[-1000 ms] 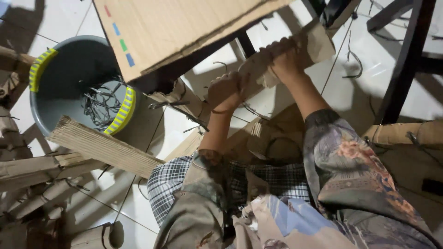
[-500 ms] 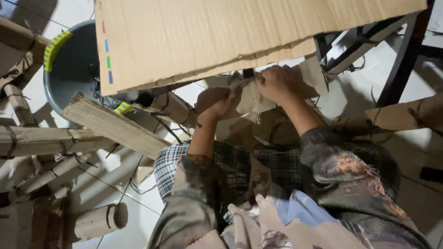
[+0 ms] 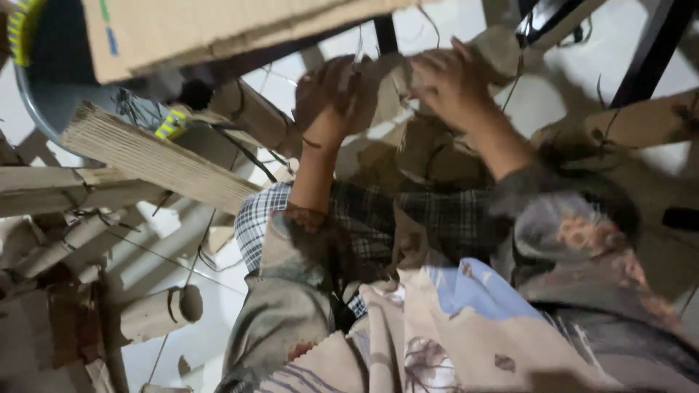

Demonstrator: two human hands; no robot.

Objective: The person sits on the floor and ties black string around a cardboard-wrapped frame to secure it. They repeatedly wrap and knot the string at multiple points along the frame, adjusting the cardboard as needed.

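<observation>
Both my hands grip a crumpled piece of brown cardboard (image 3: 386, 87) held out in front of me, above my lap. My left hand (image 3: 328, 98) clasps its left end with fingers curled around it. My right hand (image 3: 448, 80) closes over its right part, which stretches up to the right. A large flat cardboard sheet (image 3: 218, 29) with coloured marks lies just above and behind my hands. My checked cloth (image 3: 349, 218) and patterned sleeves fill the lower middle.
A grey round tub (image 3: 44, 94) with a yellow-green rim stands at upper left, wires inside it. A corrugated cardboard slab (image 3: 153, 156) leans beside it. Rolled cardboard tubes (image 3: 156, 313) and strips litter the tiled floor at left. Dark metal legs (image 3: 648, 51) rise at upper right.
The view has shifted and drawn closer; the large sheet now sits higher in view. My hands keep hold of the crumpled cardboard and have moved nearer together.
</observation>
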